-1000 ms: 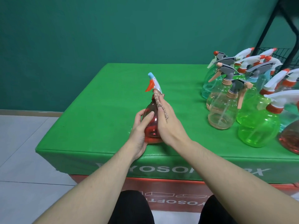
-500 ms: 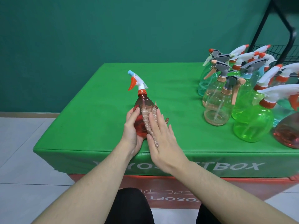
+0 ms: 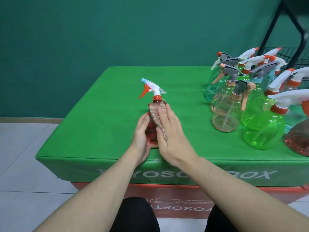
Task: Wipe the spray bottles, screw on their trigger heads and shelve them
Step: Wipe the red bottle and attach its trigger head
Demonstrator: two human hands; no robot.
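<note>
Bottle: red bottle (image 3: pixel 151 127) is standing upright near the near edge of the green table (image 3: pixel 103 124), left of centre, between both hands.
Trigger head: white head (image 3: pixel 153 87) with orange lever and blue nozzle is sitting on the bottle's orange collar, nozzle pointing left.
Left hand: left hand (image 3: pixel 142 136) is cupping the bottle's left side low down, fingers curling round it, steadying it.
Right hand: right hand (image 3: pixel 170 131) is lying flat with fingers straight, pressing the cloth against the bottle's right and near side.
Cloth: brownish striped cloth (image 3: pixel 157 114) is draping from the bottle's shoulder down under the right fingers.
Other bottles: cluster of bottles (image 3: pixel 250 104), clear, green, teal and red, all with heads on, is standing at the table's right, well apart from the hands.
Rack: black wire rack (image 3: pixel 291 52) is showing at far right behind the cluster.
</note>
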